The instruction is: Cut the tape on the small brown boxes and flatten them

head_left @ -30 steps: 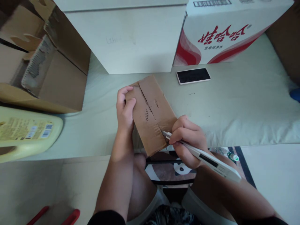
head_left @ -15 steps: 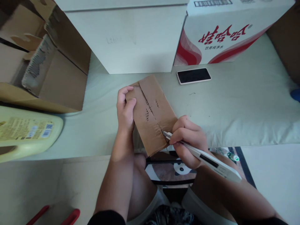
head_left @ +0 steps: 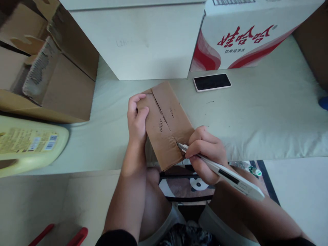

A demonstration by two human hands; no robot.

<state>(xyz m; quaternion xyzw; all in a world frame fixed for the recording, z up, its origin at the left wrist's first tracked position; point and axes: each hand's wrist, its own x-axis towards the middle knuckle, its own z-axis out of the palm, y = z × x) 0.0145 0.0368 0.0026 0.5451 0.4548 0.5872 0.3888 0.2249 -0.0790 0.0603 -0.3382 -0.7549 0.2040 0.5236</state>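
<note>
A small brown cardboard box (head_left: pixel 164 119) is tilted at the near edge of the cloth-covered surface, a taped seam running along its face. Part of that seam is slit toward the far end. My left hand (head_left: pixel 137 118) grips the box by its upper left edge, thumb on the face. In my right hand (head_left: pixel 206 152) is a white utility knife (head_left: pixel 230 176), held like a pen. Its blade tip meets the seam near the lower end of the box. The fingers of my right hand hide part of the knife and rest by the box's right corner.
Behind stand a white box (head_left: pixel 153 44) and a white-and-red carton (head_left: pixel 235 41). A phone (head_left: pixel 212 82) lies before the carton. To the left are an open cardboard box (head_left: pixel 69 82) and a pale yellow jug (head_left: pixel 33 147). The cloth-covered surface (head_left: pixel 269 112) ends near my knees.
Almost nothing differs. The knife tip has shifted very slightly up along the seam; both hands keep their hold.
</note>
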